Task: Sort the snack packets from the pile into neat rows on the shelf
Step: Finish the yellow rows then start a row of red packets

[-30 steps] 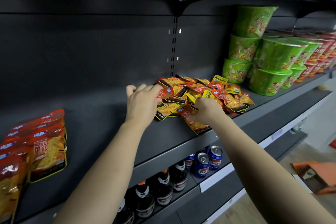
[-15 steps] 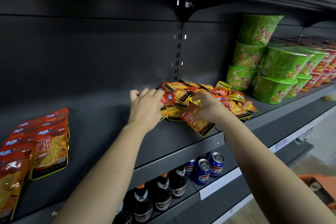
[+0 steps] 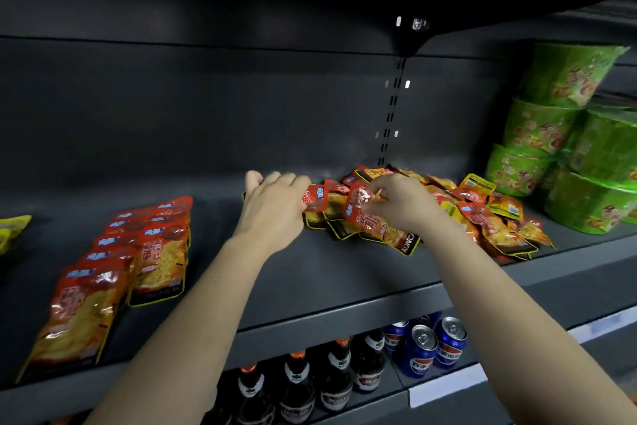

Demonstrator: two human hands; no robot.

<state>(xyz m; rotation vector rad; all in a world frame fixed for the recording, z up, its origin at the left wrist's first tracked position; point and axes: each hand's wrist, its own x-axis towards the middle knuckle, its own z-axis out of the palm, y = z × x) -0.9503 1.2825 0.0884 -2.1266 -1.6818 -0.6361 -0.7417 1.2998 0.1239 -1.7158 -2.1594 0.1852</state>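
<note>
On the dark shelf, the pile lies well right of the rows. Left hand grips a red packet (pile's left edge); right hand pinches a second packet above the pile.

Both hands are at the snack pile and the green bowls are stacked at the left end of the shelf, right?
No: the head view shows the green bowls stacked at the right end of the shelf. The left hand and right hand are at the snack pile.
</note>
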